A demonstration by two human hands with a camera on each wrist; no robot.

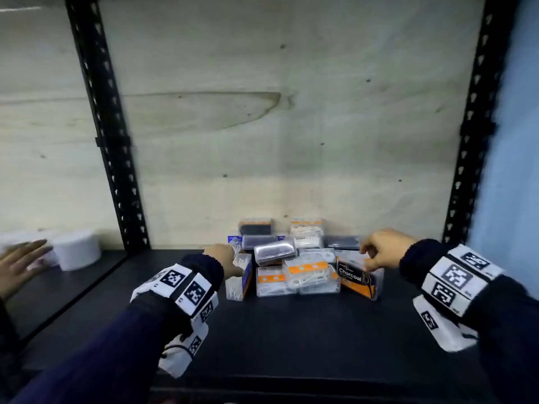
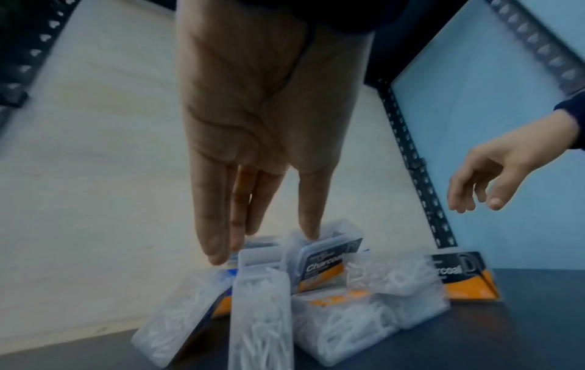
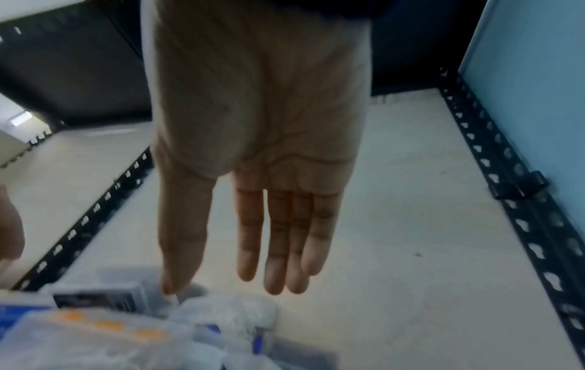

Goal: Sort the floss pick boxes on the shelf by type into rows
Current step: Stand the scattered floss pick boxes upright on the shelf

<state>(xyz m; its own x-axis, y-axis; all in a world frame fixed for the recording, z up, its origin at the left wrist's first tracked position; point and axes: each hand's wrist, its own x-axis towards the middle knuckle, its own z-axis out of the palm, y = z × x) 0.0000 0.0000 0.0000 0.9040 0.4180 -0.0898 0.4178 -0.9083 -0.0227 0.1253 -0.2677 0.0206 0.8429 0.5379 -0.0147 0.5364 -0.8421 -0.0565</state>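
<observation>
A jumbled pile of floss pick boxes (image 1: 297, 263) lies at the back of the black shelf (image 1: 291, 330). It holds clear boxes of white picks with orange labels (image 1: 309, 277), blue-labelled ones (image 1: 240, 277) and dark Charcoal boxes (image 1: 360, 277). My left hand (image 1: 233, 253) reaches into the pile's left side. Its straight fingers (image 2: 215, 250) touch the box tops and hold nothing. My right hand (image 1: 367, 255) hovers over the front Charcoal box on the right. Its fingers (image 3: 275, 275) are relaxed and empty. The left wrist view shows that right hand (image 2: 475, 200) above the pile, clear of the boxes.
Black perforated uprights (image 1: 113, 170) (image 1: 466, 170) frame the bay, with a pale back wall behind. White round tubs (image 1: 77, 253) stand in the bay to the left, where another hand (image 1: 20, 263) shows at the frame edge. A blue panel (image 1: 510, 141) is on the right.
</observation>
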